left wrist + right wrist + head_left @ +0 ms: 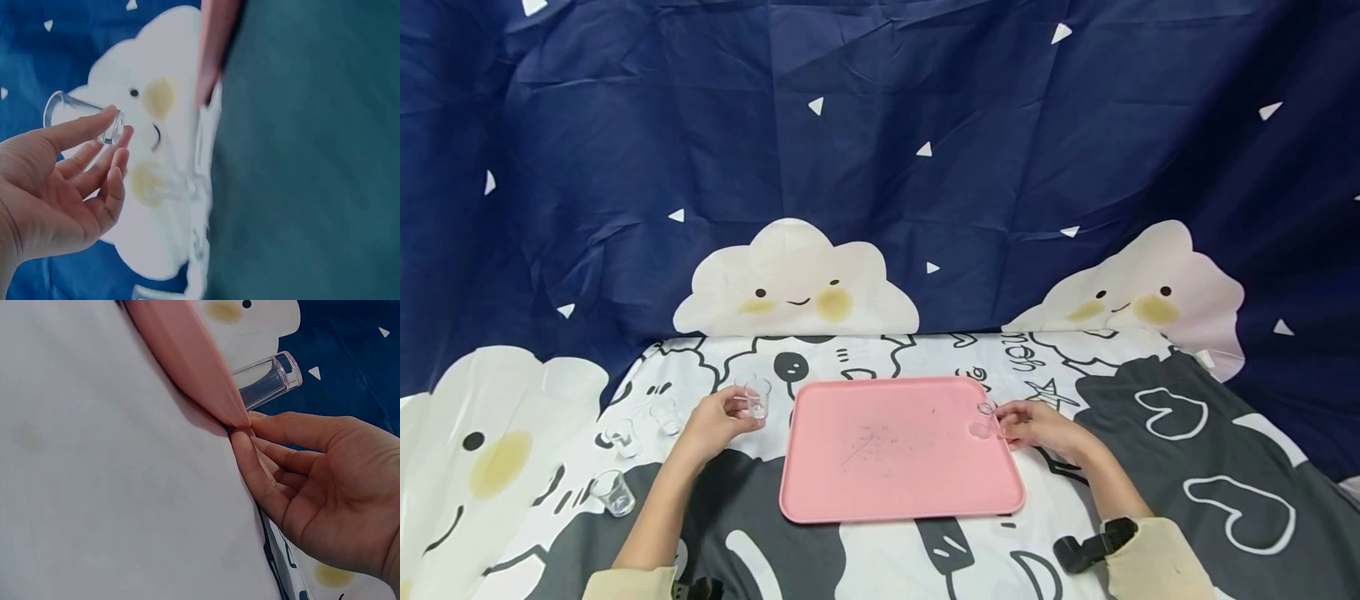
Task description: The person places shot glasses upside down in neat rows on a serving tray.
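My left hand (718, 421) pinches a small clear shot glass (78, 115) between thumb and fingers near its base, mouth up, left of the pink tray (902, 450). In the right wrist view, my right hand (325, 469) pinches the tray's right rim between thumb and forefinger. Just beside those fingers a second clear shot glass (269, 381) stands upside down on the tray, its thick base upward. More clear glasses stand on the cloth at left: one near the front (613, 492), one behind it (623, 438) and a faint one (666, 415) farther back.
A black, white and grey patterned cloth (775, 467) covers the surface under the tray. Behind it hangs a dark blue curtain (880, 167) with white clouds and triangles. Dark marks show on the tray's middle.
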The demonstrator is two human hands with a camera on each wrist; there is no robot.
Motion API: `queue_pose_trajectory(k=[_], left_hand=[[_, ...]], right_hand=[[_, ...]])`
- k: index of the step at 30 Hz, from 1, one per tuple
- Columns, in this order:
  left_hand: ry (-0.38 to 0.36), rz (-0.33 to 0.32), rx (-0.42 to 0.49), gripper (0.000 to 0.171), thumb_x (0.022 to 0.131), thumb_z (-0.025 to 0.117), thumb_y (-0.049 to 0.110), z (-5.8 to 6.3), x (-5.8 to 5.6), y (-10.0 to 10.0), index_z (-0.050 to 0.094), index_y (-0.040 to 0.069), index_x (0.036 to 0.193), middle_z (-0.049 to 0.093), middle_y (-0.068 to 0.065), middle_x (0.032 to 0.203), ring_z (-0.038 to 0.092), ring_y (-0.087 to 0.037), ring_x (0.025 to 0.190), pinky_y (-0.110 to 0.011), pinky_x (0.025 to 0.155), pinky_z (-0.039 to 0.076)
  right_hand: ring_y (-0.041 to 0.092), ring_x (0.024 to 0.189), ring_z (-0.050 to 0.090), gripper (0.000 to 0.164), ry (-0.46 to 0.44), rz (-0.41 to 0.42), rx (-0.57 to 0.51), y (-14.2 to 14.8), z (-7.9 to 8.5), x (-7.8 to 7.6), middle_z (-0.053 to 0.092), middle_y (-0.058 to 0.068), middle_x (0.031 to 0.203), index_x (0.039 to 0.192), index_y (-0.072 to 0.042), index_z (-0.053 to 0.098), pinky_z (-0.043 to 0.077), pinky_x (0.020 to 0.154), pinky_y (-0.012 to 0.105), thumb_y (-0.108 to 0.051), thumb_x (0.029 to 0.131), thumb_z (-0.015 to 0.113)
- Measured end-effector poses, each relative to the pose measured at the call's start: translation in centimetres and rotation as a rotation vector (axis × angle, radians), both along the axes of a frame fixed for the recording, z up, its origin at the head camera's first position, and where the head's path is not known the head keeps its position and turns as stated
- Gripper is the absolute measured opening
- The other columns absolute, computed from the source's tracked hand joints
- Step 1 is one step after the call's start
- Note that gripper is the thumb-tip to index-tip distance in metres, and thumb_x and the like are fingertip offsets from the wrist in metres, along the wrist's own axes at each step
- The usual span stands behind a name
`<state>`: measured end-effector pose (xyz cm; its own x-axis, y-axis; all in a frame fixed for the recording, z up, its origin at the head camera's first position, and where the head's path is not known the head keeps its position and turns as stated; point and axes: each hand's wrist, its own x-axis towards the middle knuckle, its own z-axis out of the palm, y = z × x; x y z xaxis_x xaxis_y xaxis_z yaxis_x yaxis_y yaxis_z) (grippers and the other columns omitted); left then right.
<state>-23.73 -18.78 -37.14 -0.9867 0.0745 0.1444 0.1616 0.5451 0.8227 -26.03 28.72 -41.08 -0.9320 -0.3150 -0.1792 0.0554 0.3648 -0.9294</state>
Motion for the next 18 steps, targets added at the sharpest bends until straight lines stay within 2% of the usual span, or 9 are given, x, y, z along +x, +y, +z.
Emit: queue_pose_trajectory(k=[8,13,18], left_hand=[[-0.007,-0.086,0.008,0.037,0.076,0.069,0.004,1.9,-1.2,3.7,0.058,-0.005,0.110,0.065,-0.013,0.091,0.059,-0.024,0.086,-0.035,0.072,0.046],[-0.024,-0.144,0.033,0.035,0.075,0.071,0.004,2.1,-2.1,6.1,0.060,-0.003,0.107,0.065,-0.012,0.094,0.060,-0.024,0.090,-0.036,0.075,0.047],[-0.016,-0.167,0.000,0.034,0.072,0.074,0.004,2.3,-2.6,8.5,0.063,0.000,0.103,0.065,-0.010,0.094,0.060,-0.023,0.092,-0.038,0.078,0.046]], right_hand=[[0.017,0.081,0.056,0.041,0.002,0.001,-0.009,0.2,0.0,0.0,0.053,0.010,0.091,0.121,0.014,0.043,0.050,0.072,0.034,-0.003,0.087,0.057],[0.016,0.079,0.056,0.040,0.006,0.005,-0.014,0.2,-0.1,-0.1,0.053,0.010,0.090,0.121,0.015,0.042,0.051,0.071,0.033,-0.001,0.087,0.055],[0.016,0.079,0.056,0.040,0.007,0.006,-0.009,0.2,-0.1,-0.1,0.053,0.010,0.090,0.121,0.015,0.042,0.051,0.071,0.034,-0.001,0.087,0.055]])
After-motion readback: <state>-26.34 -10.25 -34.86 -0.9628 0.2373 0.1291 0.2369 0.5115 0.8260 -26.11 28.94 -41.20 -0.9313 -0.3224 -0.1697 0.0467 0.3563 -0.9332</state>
